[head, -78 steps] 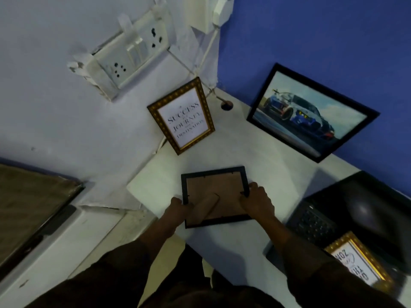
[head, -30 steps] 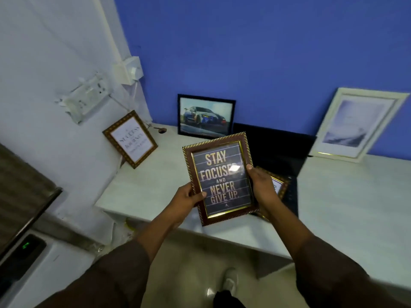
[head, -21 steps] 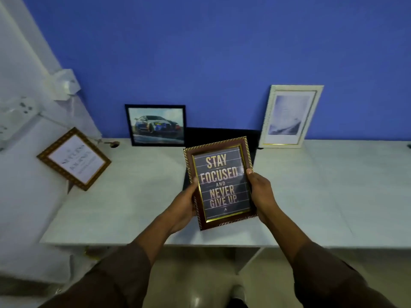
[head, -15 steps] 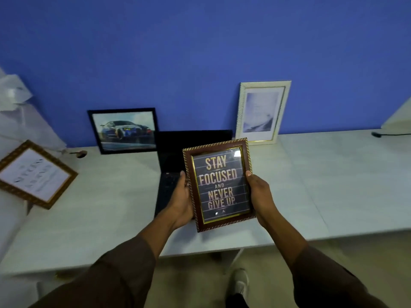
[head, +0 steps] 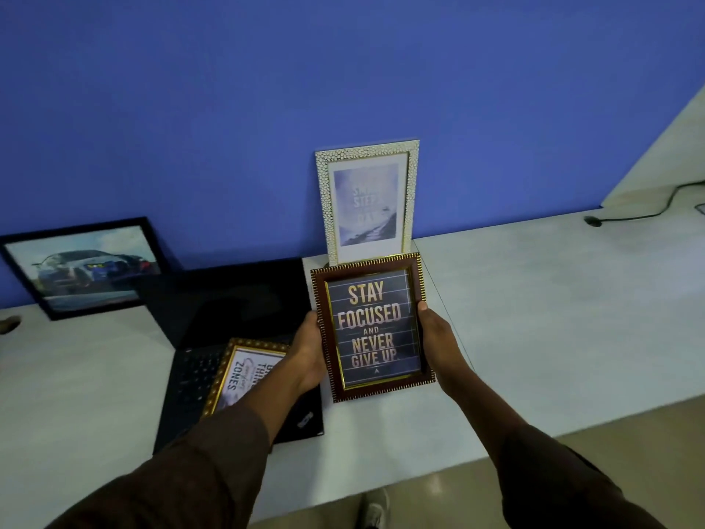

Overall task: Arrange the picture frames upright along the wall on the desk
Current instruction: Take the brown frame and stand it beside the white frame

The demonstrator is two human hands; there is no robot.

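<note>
I hold a brown frame with gold trim (head: 372, 326), reading "Stay focused and never give up", upright above the white desk (head: 553, 318). My left hand (head: 307, 353) grips its left edge and my right hand (head: 437, 339) its right edge. Just behind it a white pebbled frame (head: 368, 200) leans upright against the blue wall. A black frame with a car picture (head: 82, 267) leans on the wall at the left. A gold frame (head: 240, 372) lies flat on the laptop keyboard, partly hidden by my left arm.
An open black laptop (head: 229, 337) sits on the desk left of the held frame. A dark cable (head: 625, 213) runs along the desk at the far right beside a pale panel (head: 663, 147). Bare desk surface stretches right of the white frame.
My view has swung right along the desk. The held frame has turned from back-side up on the desk to face-up in both hands, and now sits in front of the white frame.
</note>
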